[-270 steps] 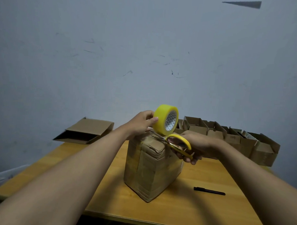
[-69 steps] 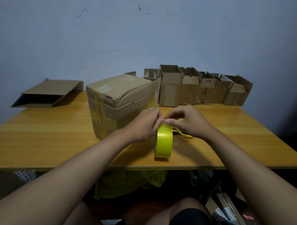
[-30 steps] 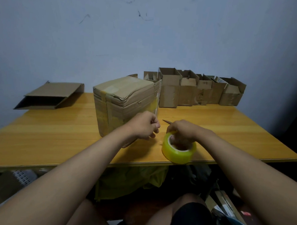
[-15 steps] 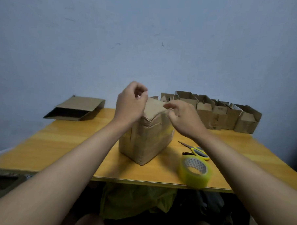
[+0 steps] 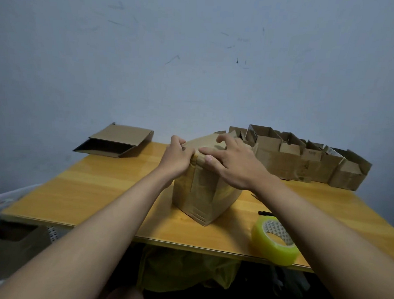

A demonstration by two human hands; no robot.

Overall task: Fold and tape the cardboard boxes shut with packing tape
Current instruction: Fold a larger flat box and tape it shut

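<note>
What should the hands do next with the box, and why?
Probably slide the right hand along the top of the taped brown cardboard box to press the strip flat. The left hand grips the near top corner, steadying it, and the yellow tape roll lies set aside.

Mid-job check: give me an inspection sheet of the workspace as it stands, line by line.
Surface: yellow wooden table, glossy.
Job's things: brown taped cardboard box upright at centre; yellow-green packing tape roll lying flat near the front edge.
Clutter: flattened cardboard box at back left; row of open cardboard boxes along the wall; black pen, partly hidden by the right arm.
Grippers: left hand grips the box's top near corner; right hand presses flat on the top.
Cables: nothing seen.
Surroundings: scuffed grey-blue wall; yellow plastic bag under the table.
</note>
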